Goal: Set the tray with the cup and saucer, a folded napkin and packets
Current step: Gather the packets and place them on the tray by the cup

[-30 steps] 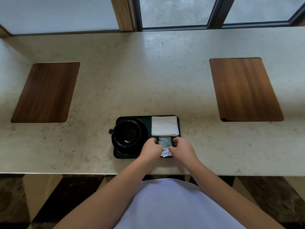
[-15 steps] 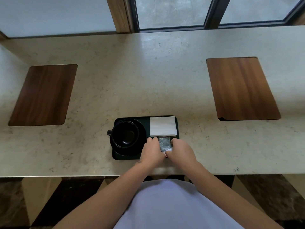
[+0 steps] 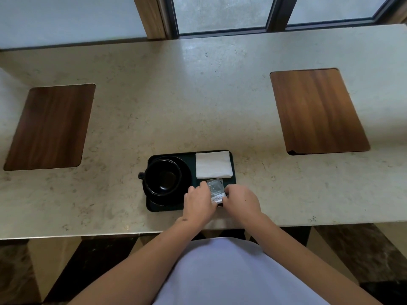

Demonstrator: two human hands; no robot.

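On the tray (image 3: pixel 170 208), packets (image 3: pixel 216 189) lie pinched between left hand (image 3: pixel 199 203) and right hand (image 3: pixel 241 201) fingertips

Between the two hands, the packets (image 3: pixel 216 190) are grey and white with dark print. Just beyond them lies a plain white napkin (image 3: pixel 213 164); left of the grip, the cup (image 3: pixel 163 177), saucer (image 3: pixel 184 172) and tray (image 3: pixel 234 172) are black.

1. The near part of the packets (image 3: pixel 217 190) is hidden under the left hand (image 3: pixel 199 203) and the right hand (image 3: pixel 241 202); their number cannot be told.
2. The print on the packets is too small to read.
3. The near right corner of the tray (image 3: pixel 171 154) is covered by both hands.
4. The fingertips are hidden, so the grip is unclear.
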